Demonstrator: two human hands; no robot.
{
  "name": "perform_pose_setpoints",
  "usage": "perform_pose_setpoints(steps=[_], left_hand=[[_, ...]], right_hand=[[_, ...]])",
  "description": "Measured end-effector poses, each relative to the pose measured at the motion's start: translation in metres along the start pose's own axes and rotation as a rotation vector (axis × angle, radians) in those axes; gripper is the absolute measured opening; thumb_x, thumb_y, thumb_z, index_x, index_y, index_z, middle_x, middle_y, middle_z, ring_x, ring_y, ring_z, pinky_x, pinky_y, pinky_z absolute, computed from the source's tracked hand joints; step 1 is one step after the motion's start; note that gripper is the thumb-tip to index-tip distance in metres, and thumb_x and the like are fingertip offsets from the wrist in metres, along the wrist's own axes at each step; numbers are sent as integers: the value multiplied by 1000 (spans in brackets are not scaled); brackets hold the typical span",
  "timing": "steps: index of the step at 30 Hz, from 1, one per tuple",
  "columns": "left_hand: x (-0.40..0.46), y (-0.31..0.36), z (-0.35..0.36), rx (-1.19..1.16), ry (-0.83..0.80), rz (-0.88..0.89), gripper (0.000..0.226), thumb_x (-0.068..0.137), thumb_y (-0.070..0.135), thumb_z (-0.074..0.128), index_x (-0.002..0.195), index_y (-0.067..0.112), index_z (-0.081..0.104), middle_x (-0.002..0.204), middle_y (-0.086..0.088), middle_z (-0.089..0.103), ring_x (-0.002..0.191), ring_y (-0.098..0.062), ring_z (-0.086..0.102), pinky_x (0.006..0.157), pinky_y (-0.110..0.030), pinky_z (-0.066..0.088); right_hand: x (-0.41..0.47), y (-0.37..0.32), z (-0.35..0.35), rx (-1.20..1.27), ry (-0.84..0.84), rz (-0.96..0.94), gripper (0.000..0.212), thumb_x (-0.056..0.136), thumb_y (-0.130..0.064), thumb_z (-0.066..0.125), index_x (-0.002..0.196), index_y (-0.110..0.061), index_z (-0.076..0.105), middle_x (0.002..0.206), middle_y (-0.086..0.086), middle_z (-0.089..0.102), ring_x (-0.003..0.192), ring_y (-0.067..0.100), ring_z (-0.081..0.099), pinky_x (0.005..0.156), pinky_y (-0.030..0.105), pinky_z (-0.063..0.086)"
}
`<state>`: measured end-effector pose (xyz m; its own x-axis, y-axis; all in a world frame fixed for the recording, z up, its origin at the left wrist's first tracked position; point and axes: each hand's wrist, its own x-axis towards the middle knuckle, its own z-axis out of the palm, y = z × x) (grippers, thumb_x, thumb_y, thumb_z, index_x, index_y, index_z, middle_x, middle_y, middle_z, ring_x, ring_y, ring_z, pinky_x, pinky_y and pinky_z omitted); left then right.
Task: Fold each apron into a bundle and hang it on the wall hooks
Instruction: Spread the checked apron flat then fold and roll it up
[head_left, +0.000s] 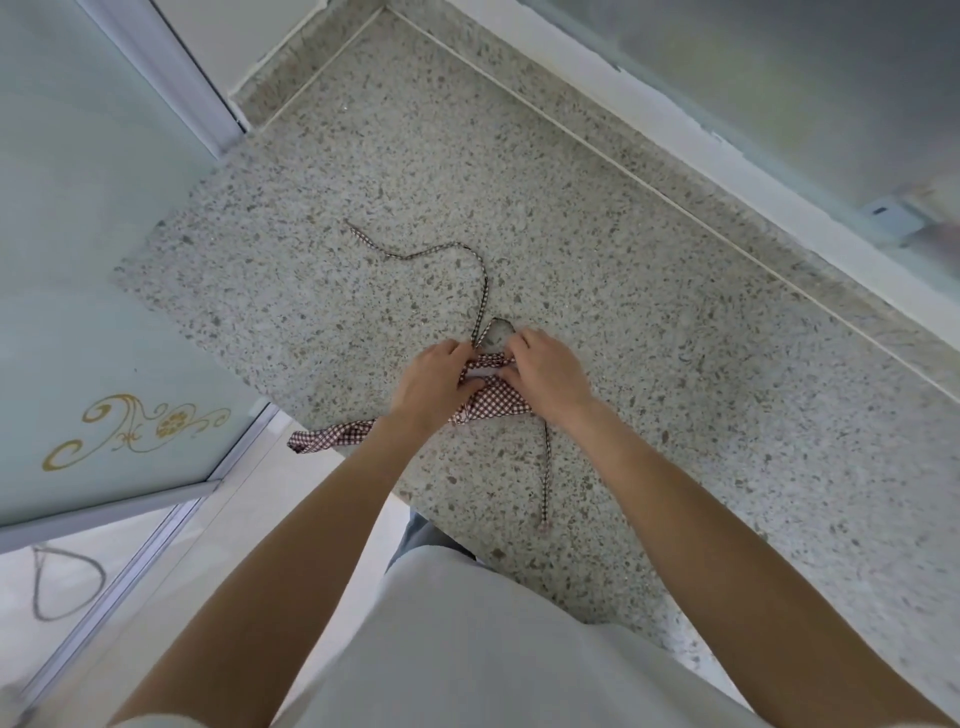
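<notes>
A red-and-white checked apron (491, 402) lies folded into a narrow strip on the speckled stone counter (649, 322). My left hand (434, 382) and my right hand (545, 371) both grip its middle, fingers curled round the cloth. One end of the strip (332, 436) sticks out left under my left wrist and reaches the counter's edge. A thin checked tie (470, 270) snakes away from my hands across the counter. A second tie (545, 478) trails toward me and ends near the front edge.
A frosted glass door (93, 291) with a gold ornament stands at the left, in a metal frame. A pale wall and ledge (675, 119) run along the counter's far right side. The counter's front edge is close to my body. No hooks are in sight.
</notes>
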<state>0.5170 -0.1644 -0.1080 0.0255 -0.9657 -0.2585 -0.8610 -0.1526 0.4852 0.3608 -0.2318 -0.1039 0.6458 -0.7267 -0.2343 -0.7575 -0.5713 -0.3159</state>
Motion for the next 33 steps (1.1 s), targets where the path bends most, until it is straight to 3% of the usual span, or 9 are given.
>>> perform_pose_setpoints(steps=[3, 7, 13, 16, 21, 23, 26, 29, 33], left_hand=[[2, -4, -3, 4, 30, 38, 27, 90, 33, 58, 107, 12, 62, 108, -4, 63, 94, -23, 60, 79, -31, 45], [2, 0, -5, -137, 68, -116, 34, 82, 34, 68, 109, 16, 60, 108, -3, 64, 93, -21, 62, 82, -33, 49], [23, 12, -12, 7, -180, -304, 55, 82, 35, 69, 119, 3, 44, 106, -11, 61, 98, -29, 58, 79, -35, 46], [24, 11, -13, 54, -222, -283, 47, 84, 37, 65, 114, 4, 50, 107, -11, 59, 98, -28, 57, 84, -35, 44], [17, 9, -12, 16, -189, -262, 35, 87, 40, 61, 106, 11, 58, 100, -7, 63, 93, -23, 58, 73, -28, 39], [12, 7, -11, 17, -175, -229, 35, 88, 41, 59, 108, 12, 59, 104, -8, 61, 99, -25, 56, 77, -30, 41], [8, 6, -9, 26, -129, -200, 41, 89, 42, 56, 119, 15, 55, 118, -10, 50, 111, -27, 48, 91, -36, 41], [7, 10, -12, -121, -50, -262, 30, 92, 37, 53, 106, 11, 56, 99, -5, 59, 88, -20, 57, 68, -24, 44], [6, 10, -22, -496, -7, -397, 17, 90, 30, 58, 95, 14, 55, 76, 6, 57, 63, -4, 51, 48, -15, 37]], right_hand=[[1, -1, -2, 16, 3, -13, 31, 93, -29, 53, 115, -8, 48, 114, 9, 57, 103, 25, 53, 84, 34, 44], [-1, 0, 0, 74, -20, 28, 38, 93, -30, 53, 123, -9, 45, 122, 10, 55, 110, 25, 51, 92, 31, 40], [11, 5, -13, 246, -197, 177, 68, 88, -41, 59, 142, -16, 28, 132, 14, 38, 108, 27, 53, 88, 35, 47], [24, 12, -20, 188, -165, 210, 50, 95, -43, 44, 136, -15, 37, 128, 11, 49, 104, 24, 56, 84, 36, 49], [26, 17, -6, 100, -25, 215, 20, 90, -32, 58, 102, -17, 59, 103, 1, 57, 97, 17, 52, 82, 32, 49], [23, 18, -8, 153, 41, 231, 14, 92, -28, 55, 95, -15, 60, 98, 0, 56, 95, 16, 50, 83, 30, 46], [12, 12, -25, 278, 133, 152, 13, 94, -22, 48, 90, -11, 54, 82, 1, 59, 71, 17, 57, 59, 28, 48], [-15, -2, -38, 396, 79, 102, 13, 95, -23, 49, 92, -11, 53, 70, -5, 57, 50, 8, 52, 42, 16, 34], [-58, -13, -21, 607, -46, 209, 9, 92, -22, 57, 95, -14, 62, 73, -12, 60, 50, 3, 60, 50, 14, 48]])
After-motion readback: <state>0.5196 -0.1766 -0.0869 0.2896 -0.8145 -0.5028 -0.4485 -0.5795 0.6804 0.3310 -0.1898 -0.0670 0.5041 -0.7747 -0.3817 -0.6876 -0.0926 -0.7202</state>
